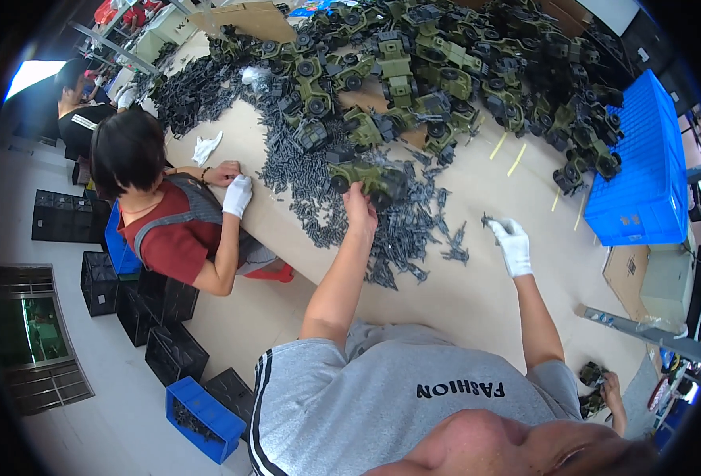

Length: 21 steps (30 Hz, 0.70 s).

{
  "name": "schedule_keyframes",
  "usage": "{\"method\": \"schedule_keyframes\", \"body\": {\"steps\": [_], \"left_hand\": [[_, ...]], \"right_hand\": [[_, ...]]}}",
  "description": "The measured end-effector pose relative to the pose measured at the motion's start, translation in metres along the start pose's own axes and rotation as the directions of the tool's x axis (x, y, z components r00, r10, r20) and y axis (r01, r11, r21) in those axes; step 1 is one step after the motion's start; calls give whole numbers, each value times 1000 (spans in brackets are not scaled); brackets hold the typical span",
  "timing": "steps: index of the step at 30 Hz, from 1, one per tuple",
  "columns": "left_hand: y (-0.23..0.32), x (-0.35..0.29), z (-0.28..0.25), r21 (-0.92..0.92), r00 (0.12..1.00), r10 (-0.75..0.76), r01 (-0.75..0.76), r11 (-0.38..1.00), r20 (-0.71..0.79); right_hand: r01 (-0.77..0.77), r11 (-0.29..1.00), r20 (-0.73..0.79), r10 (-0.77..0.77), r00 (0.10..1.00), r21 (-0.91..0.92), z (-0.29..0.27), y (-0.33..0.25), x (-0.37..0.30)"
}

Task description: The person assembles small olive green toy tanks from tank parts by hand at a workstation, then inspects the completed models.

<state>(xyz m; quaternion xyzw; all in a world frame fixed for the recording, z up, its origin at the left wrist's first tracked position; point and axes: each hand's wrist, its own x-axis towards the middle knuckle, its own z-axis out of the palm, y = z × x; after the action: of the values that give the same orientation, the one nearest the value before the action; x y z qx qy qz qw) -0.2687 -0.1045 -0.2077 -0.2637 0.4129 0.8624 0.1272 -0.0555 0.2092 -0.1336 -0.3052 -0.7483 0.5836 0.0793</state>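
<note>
Crates of black plastic line the floor on my far left, with a blue bin holding dark parts lower down. Next comes a co-worker in a red shirt at the desk edge, one gloved hand resting on it. Moving on, I see the left hand, bare, its grip closed on a green toy jeep that sits low over a spread of small grey parts. Behind it, a heap of finished green jeeps covers the far desk. Further right, the right hand, in a white glove, has its grip narrow, pinching a small dark piece just above the desk. Last, a blue tray lies at the right edge.
</note>
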Motion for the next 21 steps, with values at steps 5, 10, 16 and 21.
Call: {"method": "schedule_keyframes", "body": {"steps": [5,10,16,21], "left_hand": [[1,-136,17,-70,956,-155,177,982,248],[-10,-249,38,95,892,-135,104,990,432],[-26,-314,42,270,659,-407,305,913,632],[-34,-308,36,721,488,-708,207,661,510]], "right_hand": [[16,991,-43,-11,999,134,-51,0,-108],[-138,823,13,157,988,551,-64,-61,-174],[-261,219,274,-31,961,940,-85,-34,-217],[3,655,22,-30,999,756,-116,-73,-220]]}}
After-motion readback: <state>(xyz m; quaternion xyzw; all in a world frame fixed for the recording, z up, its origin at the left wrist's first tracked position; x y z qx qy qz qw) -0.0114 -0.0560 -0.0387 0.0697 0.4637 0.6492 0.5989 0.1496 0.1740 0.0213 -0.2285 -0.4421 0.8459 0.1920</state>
